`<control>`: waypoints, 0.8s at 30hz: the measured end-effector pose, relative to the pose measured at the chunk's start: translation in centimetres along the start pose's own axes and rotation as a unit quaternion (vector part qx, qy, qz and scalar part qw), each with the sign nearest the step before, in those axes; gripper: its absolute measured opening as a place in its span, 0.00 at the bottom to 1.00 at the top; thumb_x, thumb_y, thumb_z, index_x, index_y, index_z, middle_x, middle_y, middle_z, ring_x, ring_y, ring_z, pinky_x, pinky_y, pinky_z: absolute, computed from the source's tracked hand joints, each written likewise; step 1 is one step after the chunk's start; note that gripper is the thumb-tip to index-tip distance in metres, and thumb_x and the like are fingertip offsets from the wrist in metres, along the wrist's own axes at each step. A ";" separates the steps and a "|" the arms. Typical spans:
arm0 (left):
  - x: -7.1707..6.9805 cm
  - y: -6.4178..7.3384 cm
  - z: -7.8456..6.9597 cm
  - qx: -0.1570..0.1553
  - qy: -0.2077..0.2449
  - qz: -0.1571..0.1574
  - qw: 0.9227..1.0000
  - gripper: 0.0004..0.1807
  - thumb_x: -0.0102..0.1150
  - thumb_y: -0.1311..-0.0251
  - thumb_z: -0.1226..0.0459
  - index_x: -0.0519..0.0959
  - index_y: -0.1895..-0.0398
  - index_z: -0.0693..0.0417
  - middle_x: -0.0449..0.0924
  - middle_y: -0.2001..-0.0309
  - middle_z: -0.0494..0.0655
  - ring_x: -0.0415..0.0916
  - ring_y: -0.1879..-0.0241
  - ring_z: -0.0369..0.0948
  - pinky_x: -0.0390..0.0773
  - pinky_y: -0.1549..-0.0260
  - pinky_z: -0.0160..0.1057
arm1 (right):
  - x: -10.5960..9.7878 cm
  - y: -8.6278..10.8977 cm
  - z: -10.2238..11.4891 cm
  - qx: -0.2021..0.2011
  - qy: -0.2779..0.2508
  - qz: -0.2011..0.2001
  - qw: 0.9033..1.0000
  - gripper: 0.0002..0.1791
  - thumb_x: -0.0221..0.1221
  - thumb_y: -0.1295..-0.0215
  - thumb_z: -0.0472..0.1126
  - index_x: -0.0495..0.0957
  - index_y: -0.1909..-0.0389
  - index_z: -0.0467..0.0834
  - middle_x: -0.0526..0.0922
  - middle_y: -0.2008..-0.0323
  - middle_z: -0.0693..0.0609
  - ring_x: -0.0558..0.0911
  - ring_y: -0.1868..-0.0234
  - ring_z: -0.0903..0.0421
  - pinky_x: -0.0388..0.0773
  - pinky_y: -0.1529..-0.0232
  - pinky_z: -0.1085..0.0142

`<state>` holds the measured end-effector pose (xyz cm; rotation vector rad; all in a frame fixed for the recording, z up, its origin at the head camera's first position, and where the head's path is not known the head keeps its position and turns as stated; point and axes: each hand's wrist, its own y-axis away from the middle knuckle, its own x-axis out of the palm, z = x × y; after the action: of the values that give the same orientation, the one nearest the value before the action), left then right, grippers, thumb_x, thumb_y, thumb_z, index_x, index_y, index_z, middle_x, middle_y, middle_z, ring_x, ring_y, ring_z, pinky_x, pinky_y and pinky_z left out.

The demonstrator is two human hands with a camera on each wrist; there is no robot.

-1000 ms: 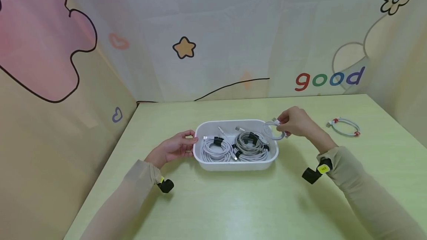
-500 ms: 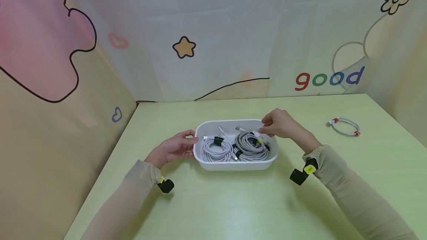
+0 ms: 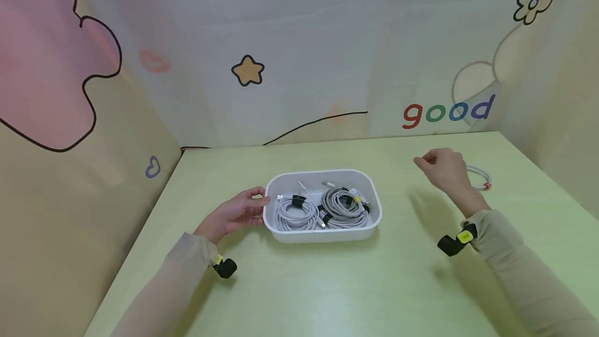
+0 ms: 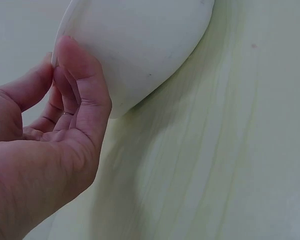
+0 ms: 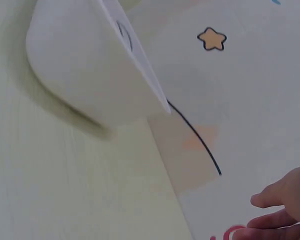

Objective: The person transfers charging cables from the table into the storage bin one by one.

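Note:
A white plastic bin [image 3: 323, 236] stands mid-table, holding several coiled charging cables. On its left lies a white coil [image 3: 285, 220] with a black tie; to the right, grey and white coils [image 3: 338, 203] are heaped together with plugs sticking out. My left hand [image 3: 236, 212] pinches the bin's left rim between thumb and fingers, and the left wrist view shows that grip at the edge of the bin [image 4: 140, 45]. Off to the bin's right, my right hand [image 3: 444, 170] hovers above the table. In the right wrist view its fingers [image 5: 272, 220] stand apart with nothing between them.
A white cable loop [image 3: 482, 176] with red ties lies on the table [image 3: 299, 290], partly hidden behind my right hand. Printed curtains [image 3: 299, 66] enclose the table's back and sides.
My right hand moved left with a small coiled cable, let it go onto the bin's right-hand heap, then swung back right towards the red-tied loop. The left hand stayed on the rim.

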<state>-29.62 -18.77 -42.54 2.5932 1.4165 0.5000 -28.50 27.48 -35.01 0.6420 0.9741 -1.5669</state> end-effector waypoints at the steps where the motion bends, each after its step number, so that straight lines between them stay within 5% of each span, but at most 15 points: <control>1: 0.0 0.2 0.0 0.000 -0.001 -0.003 1.000 0.03 0.46 0.28 0.66 0.67 0.60 0.47 0.73 0.66 0.44 0.74 0.69 0.37 0.78 0.71 0.31 | -0.2 0.0 -1.0 0.007 0.008 -0.011 1.000 0.21 0.54 0.31 0.47 0.80 0.62 0.30 0.84 0.69 0.35 0.80 0.74 0.48 0.70 0.77 0.68; 5: 0.1 0.7 -0.2 -0.001 0.007 -0.005 1.000 0.03 0.47 0.29 0.66 0.66 0.59 0.48 0.73 0.65 0.44 0.74 0.69 0.37 0.79 0.71 0.30 | -1.3 0.1 -5.0 0.056 0.048 -0.026 0.997 0.22 0.52 0.30 0.47 0.79 0.64 0.29 0.82 0.72 0.35 0.76 0.77 0.48 0.66 0.81 0.67; 11: 0.3 0.5 -0.4 0.000 0.017 0.004 1.000 0.03 0.48 0.29 0.67 0.66 0.59 0.49 0.74 0.66 0.44 0.76 0.70 0.36 0.80 0.71 0.31 | -3.1 0.6 -9.9 0.138 0.085 0.007 0.987 0.25 0.51 0.32 0.50 0.77 0.67 0.27 0.78 0.75 0.36 0.74 0.76 0.45 0.67 0.82 0.61; 16: 0.1 0.4 -0.4 0.003 0.016 0.009 1.000 0.03 0.47 0.29 0.66 0.66 0.58 0.49 0.74 0.65 0.44 0.76 0.70 0.36 0.80 0.72 0.31 | -3.2 0.9 -12.1 0.166 0.099 0.042 0.980 0.26 0.49 0.32 0.54 0.68 0.79 0.35 0.67 0.81 0.45 0.69 0.77 0.48 0.64 0.80 0.61; 24: 0.0 0.3 -0.1 -0.001 0.020 0.015 1.000 0.04 0.44 0.28 0.68 0.67 0.59 0.49 0.75 0.64 0.44 0.77 0.69 0.36 0.80 0.70 0.31 | -2.8 0.9 -13.6 0.187 0.114 0.080 0.972 0.22 0.47 0.33 0.50 0.67 0.74 0.33 0.67 0.78 0.41 0.70 0.75 0.45 0.67 0.76 0.58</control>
<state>-29.45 -18.96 -42.33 2.6200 1.3904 0.5613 -28.35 40.53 -39.84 1.1581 0.7733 -1.5668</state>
